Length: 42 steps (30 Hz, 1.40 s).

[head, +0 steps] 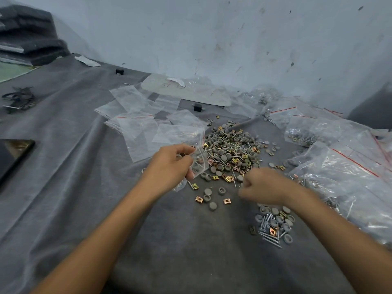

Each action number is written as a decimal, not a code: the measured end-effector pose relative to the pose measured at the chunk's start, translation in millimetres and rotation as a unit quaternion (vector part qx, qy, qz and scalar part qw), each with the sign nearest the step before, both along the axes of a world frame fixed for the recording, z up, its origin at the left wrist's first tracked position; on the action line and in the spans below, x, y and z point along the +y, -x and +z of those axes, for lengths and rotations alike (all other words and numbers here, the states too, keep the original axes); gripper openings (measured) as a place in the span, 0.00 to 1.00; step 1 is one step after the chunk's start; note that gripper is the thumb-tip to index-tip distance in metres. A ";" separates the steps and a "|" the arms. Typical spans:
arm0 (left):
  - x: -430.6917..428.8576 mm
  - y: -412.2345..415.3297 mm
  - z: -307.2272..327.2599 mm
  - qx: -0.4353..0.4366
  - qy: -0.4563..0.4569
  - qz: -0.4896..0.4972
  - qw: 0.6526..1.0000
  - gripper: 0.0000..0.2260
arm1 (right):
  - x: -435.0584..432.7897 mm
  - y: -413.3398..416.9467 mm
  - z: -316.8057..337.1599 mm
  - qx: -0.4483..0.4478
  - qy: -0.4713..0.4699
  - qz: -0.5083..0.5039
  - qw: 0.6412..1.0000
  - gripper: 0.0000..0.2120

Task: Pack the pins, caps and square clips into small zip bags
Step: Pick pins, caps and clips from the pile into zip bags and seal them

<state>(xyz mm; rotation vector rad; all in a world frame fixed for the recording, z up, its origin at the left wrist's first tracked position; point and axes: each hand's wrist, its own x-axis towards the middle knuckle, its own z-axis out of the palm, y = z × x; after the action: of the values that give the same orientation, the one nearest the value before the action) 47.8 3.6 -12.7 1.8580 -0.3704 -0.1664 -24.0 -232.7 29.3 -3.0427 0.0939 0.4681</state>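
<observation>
Pinching a part-filled zip bag (198, 164) in the left hand (169, 164) beside the pile (231, 153) of pins, caps and square clips, right hand (261, 187) curled but too blurred to tell its hold, risking spills from a sagging bag mouth.

The left hand (169, 164) grips a small zip bag (198, 164). Right beside the grip, the big pile (229, 151) of parts blocks the way. Behind the grip lie flat empty bags (144, 128). Far to its right crowd the full bags (343, 166). Nearer than the grip, the grey cloth (180, 240) gives open room, past a few loose caps (210, 198). The blurry right hand (263, 187) may block that side too.
</observation>
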 end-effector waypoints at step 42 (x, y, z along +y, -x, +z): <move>-1.3 4.0 -2.0 0.004 0.002 -0.003 1.000 0.10 | -33.5 62.4 -14.6 0.052 0.012 0.059 0.997 0.10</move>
<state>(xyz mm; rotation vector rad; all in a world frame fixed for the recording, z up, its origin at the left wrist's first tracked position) 43.8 2.3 -14.7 1.8517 -0.3697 -0.1774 -86.4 -266.1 14.7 -3.0590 -0.0774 0.6383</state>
